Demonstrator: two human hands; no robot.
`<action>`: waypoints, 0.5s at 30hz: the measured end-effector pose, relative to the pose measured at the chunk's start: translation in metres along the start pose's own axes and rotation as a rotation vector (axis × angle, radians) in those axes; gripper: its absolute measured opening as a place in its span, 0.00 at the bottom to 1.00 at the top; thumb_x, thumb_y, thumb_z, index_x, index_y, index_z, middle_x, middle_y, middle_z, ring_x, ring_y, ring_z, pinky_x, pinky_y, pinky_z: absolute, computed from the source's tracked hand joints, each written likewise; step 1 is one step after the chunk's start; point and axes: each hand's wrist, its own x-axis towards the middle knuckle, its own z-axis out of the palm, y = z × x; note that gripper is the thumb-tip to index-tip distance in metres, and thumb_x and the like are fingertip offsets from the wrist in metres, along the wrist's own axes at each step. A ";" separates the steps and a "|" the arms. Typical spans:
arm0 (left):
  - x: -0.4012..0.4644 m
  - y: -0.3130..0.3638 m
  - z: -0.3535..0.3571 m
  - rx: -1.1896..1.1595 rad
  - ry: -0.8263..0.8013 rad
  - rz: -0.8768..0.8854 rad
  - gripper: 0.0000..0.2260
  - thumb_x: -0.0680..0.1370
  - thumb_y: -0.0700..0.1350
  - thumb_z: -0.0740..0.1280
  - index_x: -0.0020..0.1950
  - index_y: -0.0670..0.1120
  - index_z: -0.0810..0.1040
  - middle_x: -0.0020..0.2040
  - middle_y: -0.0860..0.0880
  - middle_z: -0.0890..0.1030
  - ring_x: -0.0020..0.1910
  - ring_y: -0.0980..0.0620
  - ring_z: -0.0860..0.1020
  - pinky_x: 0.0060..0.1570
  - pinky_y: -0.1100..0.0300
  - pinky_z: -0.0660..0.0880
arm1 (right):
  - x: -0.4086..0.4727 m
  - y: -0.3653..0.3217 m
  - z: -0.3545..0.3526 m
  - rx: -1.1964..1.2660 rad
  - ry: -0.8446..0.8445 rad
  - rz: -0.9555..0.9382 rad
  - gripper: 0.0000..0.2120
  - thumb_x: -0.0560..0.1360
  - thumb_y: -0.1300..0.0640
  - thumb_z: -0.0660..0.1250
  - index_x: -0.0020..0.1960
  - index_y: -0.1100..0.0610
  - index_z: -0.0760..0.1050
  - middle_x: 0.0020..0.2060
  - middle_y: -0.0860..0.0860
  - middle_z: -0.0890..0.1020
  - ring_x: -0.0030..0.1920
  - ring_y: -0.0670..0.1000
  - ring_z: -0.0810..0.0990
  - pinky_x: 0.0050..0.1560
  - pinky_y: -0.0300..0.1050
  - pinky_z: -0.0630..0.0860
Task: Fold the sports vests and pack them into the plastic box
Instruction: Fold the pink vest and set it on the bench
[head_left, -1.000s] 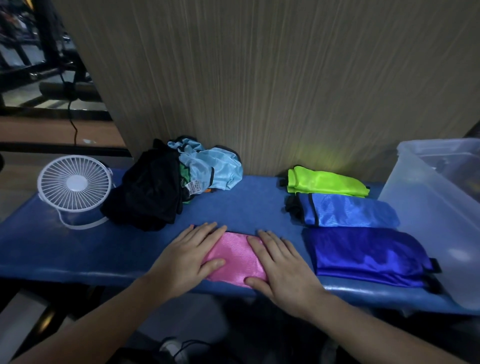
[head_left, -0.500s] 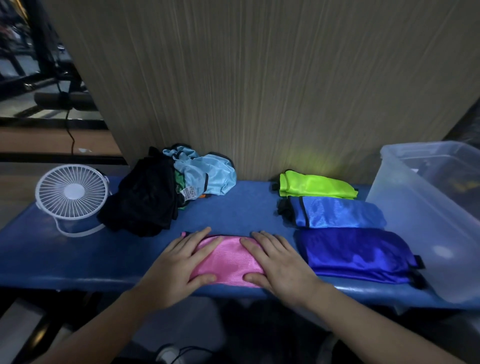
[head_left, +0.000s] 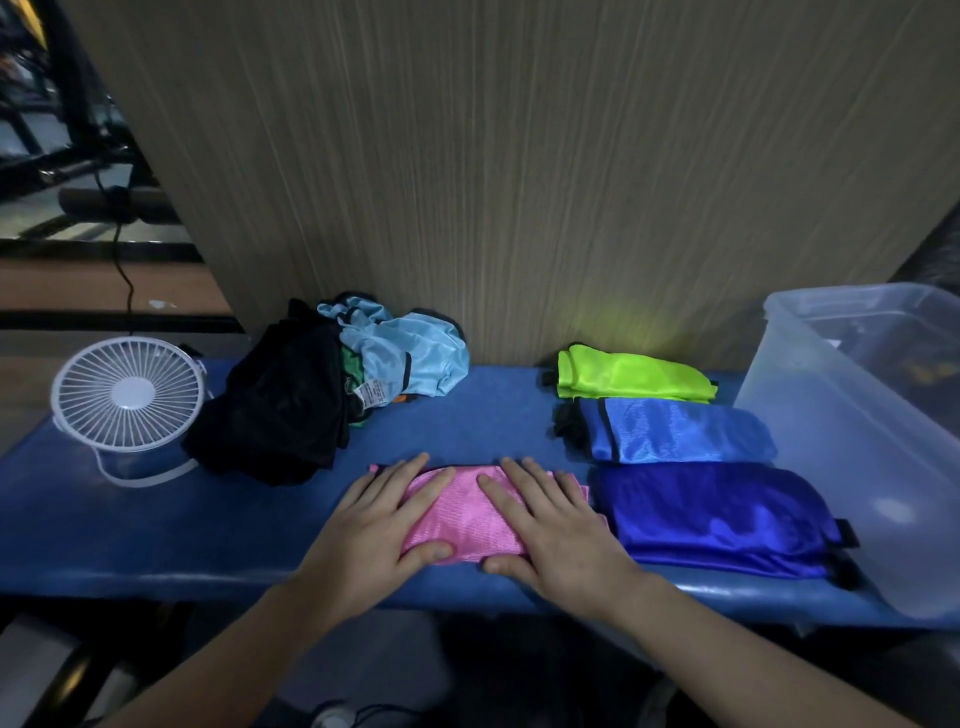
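Where the near edge of a blue padded bench (head_left: 156, 530) runs across the view, a folded pink sports vest (head_left: 462, 512) lies flat, and this vest is the landmark for everything else. Both hands press down on the pink vest with palms flat and fingers spread fairly wide, holding nothing. On the left half of the vest is the left hand (head_left: 376, 525), its thumb lying along the vest's near edge. On the right half is the right hand (head_left: 553, 530), its thumb tip also at the near edge. A strip of pink cloth shows between the two hands.

Just right of the pink vest, almost touching it, lies a folded dark blue vest (head_left: 717, 519). Behind that one, farther from the pink vest, is a folded mid-blue vest (head_left: 675, 431) with black trim, and behind that a folded neon yellow-green vest (head_left: 634, 376) against a wood-grain wall panel (head_left: 519, 182).

Farther right of the pink vest, past the three folded ones, stands a clear plastic box (head_left: 831, 441), open at the top; its contents are too dim to make out.

Behind and left of the pink vest sits a loose heap of unfolded vests: a black vest (head_left: 280, 415) in front, a light blue vest (head_left: 410, 358) behind, a bit of green between them.

Well left of the pink vest, a small white desk fan (head_left: 127, 395) stands upright on the bench
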 end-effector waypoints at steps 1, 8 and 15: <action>0.000 0.000 0.000 0.002 0.001 0.005 0.33 0.79 0.71 0.52 0.80 0.57 0.60 0.78 0.49 0.65 0.75 0.51 0.66 0.72 0.50 0.59 | 0.000 0.001 0.002 0.007 -0.007 0.002 0.39 0.77 0.27 0.50 0.79 0.50 0.60 0.76 0.57 0.67 0.75 0.60 0.67 0.68 0.65 0.69; -0.002 0.000 -0.001 0.012 -0.014 0.004 0.33 0.79 0.71 0.53 0.81 0.57 0.59 0.80 0.50 0.62 0.77 0.51 0.64 0.74 0.51 0.56 | 0.001 0.002 0.003 0.048 -0.018 0.013 0.37 0.78 0.28 0.49 0.80 0.48 0.56 0.78 0.55 0.63 0.77 0.59 0.62 0.72 0.65 0.65; -0.005 0.005 -0.008 0.045 0.046 0.040 0.31 0.80 0.68 0.57 0.79 0.55 0.64 0.80 0.49 0.63 0.78 0.47 0.62 0.75 0.49 0.56 | 0.000 0.002 0.000 0.048 -0.039 0.019 0.37 0.78 0.28 0.50 0.79 0.49 0.61 0.76 0.55 0.66 0.76 0.59 0.66 0.68 0.65 0.69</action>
